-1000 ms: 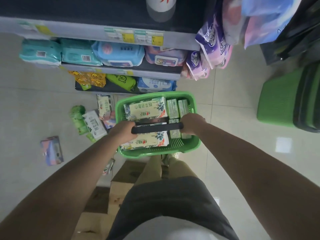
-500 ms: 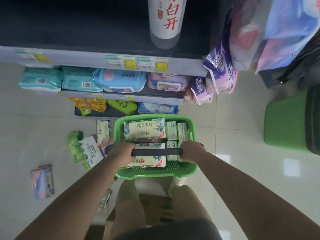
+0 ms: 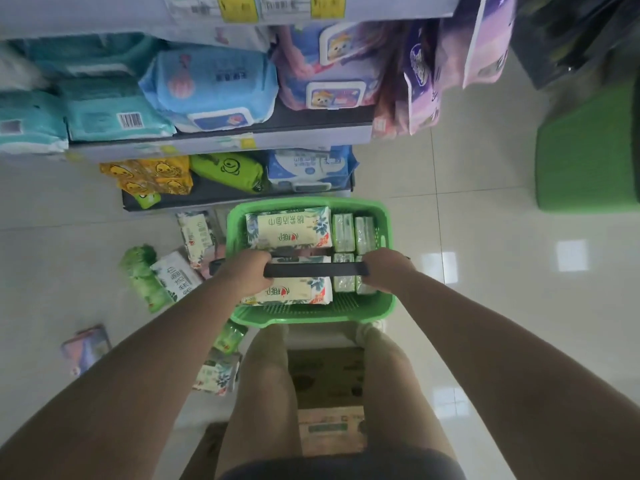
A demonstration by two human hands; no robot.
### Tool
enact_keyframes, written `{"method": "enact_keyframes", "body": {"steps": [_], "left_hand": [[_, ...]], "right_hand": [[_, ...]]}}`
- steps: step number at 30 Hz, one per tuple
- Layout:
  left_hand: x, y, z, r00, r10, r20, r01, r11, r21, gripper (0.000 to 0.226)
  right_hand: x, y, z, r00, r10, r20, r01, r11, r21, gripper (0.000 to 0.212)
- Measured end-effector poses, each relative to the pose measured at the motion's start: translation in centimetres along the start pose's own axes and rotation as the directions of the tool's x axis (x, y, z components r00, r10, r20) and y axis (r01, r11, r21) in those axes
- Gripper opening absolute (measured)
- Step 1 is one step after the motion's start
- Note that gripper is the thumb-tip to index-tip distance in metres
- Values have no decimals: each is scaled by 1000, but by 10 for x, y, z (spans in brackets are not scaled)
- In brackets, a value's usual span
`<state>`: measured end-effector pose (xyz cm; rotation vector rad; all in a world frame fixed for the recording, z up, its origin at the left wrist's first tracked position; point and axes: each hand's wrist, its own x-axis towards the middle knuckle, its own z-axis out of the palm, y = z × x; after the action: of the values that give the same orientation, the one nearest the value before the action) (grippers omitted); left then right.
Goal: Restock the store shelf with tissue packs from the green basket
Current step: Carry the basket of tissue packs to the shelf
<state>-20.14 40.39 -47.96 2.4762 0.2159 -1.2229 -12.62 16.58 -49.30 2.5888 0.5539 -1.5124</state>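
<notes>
Gripping black handle (image 3: 313, 270) with both hands, left (image 3: 246, 273) and right (image 3: 385, 270), fingers curled round it, holding green basket (image 3: 313, 318) of tissue packs (image 3: 289, 230) near bottom shelf (image 3: 207, 199); risking snagging loose floor packs (image 3: 175, 277) at left if lowering carelessly.

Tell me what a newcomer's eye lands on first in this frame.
The green basket at centre, full of tissue packs, with the left hand and right hand gripping its black handle. Next, loose packs on the floor to its left, below the stocked shelf.
</notes>
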Motion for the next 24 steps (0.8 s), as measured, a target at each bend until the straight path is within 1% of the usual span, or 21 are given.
{"method": "enact_keyframes", "body": {"steps": [3, 6, 8, 13, 16, 20, 23, 24], "left_hand": [[2, -3, 7, 1000, 7, 14, -7, 1000, 0, 13], [7, -5, 8, 1000, -1, 13, 1, 1000, -20, 10], [11, -7, 7, 1000, -1, 10, 1, 1000, -28, 9], [16, -9, 1, 1000, 3, -1, -3, 1000, -10, 13], [24, -8, 1, 1000, -2, -2, 2, 1000, -19, 15], [35, -6, 9, 1000, -20, 8, 20, 999, -29, 19], [41, -5, 17, 1000, -6, 0, 6, 999, -33, 21], [44, -5, 19, 1000, -1, -8, 1, 999, -38, 22]], "right_hand": [[4, -1, 6, 1000, 6, 6, -6, 1000, 8, 25], [7, 0, 4, 1000, -13, 4, 13, 1000, 5, 9], [9, 0, 2, 999, -32, -11, 32, 999, 6, 5], [14, -1, -6, 999, -45, -27, 45, 999, -1, 14], [22, 4, -9, 997, -66, -39, 65, 998, -24, 10], [36, 9, -5, 993, -109, -37, 107, 992, -68, 11], [42, 14, 3, 995, -97, -28, 95, 994, -58, 7], [43, 15, 4, 996, -86, -35, 85, 995, -47, 9]]}}
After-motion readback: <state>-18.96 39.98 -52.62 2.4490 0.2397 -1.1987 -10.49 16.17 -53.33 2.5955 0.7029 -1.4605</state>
